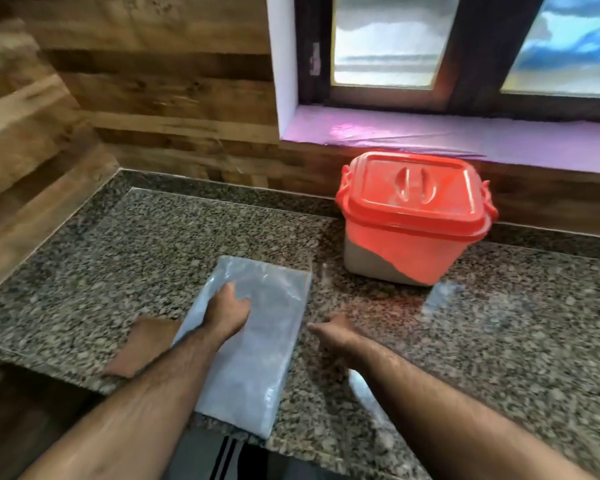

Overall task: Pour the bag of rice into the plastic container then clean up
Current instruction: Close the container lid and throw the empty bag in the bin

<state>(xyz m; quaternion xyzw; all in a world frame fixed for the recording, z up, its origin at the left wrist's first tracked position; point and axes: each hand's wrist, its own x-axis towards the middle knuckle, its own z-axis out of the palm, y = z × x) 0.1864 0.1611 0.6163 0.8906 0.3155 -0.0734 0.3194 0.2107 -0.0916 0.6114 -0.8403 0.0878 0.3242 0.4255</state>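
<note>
Left hand [227, 311] atop flat bag [257, 344]

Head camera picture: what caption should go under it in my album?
Left hand presses the flat clear bag on the granite counter, right hand beside it, lidded orange container behind.

This is a home kitchen: a speckled granite tabletop [174, 237] runs into a corner of wood-look wall panelling [160, 98], below a dark-framed window [465, 46] with frosted panes and a purple-lined sill [499, 136], where a red-lidded plastic storage container [414, 216] stands.
</note>
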